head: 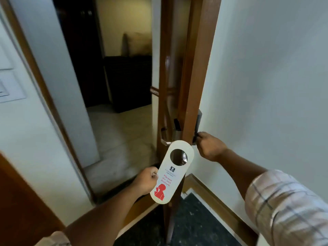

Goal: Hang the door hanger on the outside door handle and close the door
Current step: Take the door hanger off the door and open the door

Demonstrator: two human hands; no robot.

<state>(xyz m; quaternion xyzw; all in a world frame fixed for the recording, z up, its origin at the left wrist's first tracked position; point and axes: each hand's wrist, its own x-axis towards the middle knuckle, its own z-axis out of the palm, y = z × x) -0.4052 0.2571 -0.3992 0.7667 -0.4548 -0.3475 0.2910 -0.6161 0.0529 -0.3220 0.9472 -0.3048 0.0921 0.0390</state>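
A white door hanger (pixel 173 181) with a round hole and red "Please do not disturb" print is pinched at its left edge by my left hand (pixel 146 180). It tilts up toward the brown wooden door (pixel 195 68), which stands open, edge-on to me. My right hand (pixel 209 146) is closed around the dark handle (pixel 195 139) on the door's right face, below a grey lock box (pixel 200 118). A silver lever handle (pixel 165 139) sticks out on the door's left face, just above the hanger's top.
Through the doorway lies a dim room with a tiled floor (pixel 120 132) and dark furniture (pixel 129 82). A white wall (pixel 266 86) is at right, the door frame (pixel 35 71) and a wall switch plate (pixel 8 86) at left. Dark stone floor (pixel 195 219) lies underfoot.
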